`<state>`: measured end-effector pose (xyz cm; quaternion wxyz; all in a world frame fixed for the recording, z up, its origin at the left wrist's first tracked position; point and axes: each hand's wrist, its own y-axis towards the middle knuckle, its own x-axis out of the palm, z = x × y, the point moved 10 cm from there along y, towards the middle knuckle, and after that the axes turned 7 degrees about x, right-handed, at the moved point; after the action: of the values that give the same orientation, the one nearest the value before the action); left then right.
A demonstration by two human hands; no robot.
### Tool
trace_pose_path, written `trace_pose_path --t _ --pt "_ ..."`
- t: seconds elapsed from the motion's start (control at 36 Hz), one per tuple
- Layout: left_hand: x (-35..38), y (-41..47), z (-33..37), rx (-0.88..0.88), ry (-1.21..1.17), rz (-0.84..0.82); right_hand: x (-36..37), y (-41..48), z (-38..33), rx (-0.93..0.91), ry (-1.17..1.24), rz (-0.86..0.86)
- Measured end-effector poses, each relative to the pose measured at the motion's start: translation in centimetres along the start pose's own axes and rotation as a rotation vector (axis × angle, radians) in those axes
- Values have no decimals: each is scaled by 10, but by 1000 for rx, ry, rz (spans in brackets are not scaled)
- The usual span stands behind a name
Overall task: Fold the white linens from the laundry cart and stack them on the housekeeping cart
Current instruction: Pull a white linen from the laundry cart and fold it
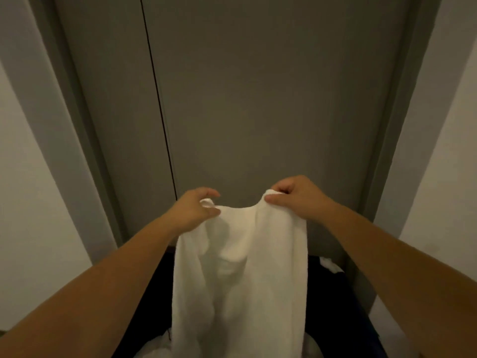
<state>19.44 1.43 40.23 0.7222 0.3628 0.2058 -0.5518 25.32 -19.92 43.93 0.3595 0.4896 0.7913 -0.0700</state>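
In front of the grey door [258, 99], the left hand [193, 210] and right hand [294, 197] each pinch the white towel [240, 267] by its top edge; it hangs down over the dark laundry cart [335, 306]. The pinches look shallow, so a corner could slip free and drop back.

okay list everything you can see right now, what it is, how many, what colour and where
towel: one, white, held up by its top edge at centre, hanging down into the cart
loose linens: two visible patches, white, in the cart at the bottom edge and at the right
laundry cart: one, dark, below the towel, mostly hidden
door: one, grey, straight ahead, with a dark vertical seam left of centre
door frame: one, grey, around the door
walls: two, white, far left and far right
left hand: one, pinches the towel's left top corner
right hand: one, pinches the towel's right top corner
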Motion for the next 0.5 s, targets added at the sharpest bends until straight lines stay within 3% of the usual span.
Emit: trace_pose_path --t 0.25,0.39,0.5 --pt "66 -2 64 81 -410 -300 8 4 -31 -74 76 -120" --pt "50 9 67 91 -194 -126 -7 -1 -13 -24 19 -55" --pt "21 23 90 184 -38 45 7 -9 26 95 -66 -110"
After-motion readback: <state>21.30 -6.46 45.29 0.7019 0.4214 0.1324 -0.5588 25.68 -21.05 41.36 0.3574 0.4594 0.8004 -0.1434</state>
